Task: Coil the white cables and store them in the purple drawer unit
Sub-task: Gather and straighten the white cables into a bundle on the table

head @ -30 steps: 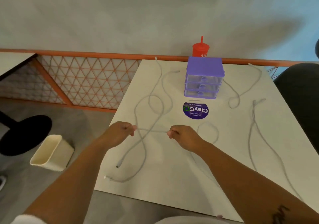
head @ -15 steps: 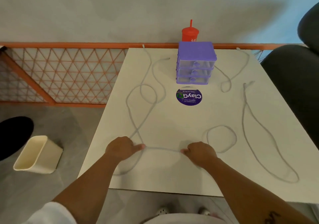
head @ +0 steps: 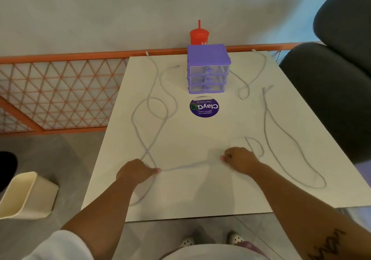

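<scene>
- white cable looks light, thin and limp; probably tangles easily, so best pinched mid-run.
- left hand is curled, pinching one end of that stretch.
- right hand is curled, pinching the other end.
- the cable sags between them near the front of the table; the purple drawer unit is at the far edge.

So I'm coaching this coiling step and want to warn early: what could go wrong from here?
1. The thin white cable pinched between left hand and right hand runs into crossing loops on the left; pulling may knot them.
2. Its slack near the white table's front edge could slip off.
3. The purple plastic drawer unit looks shut, and both hands are busy.
</scene>
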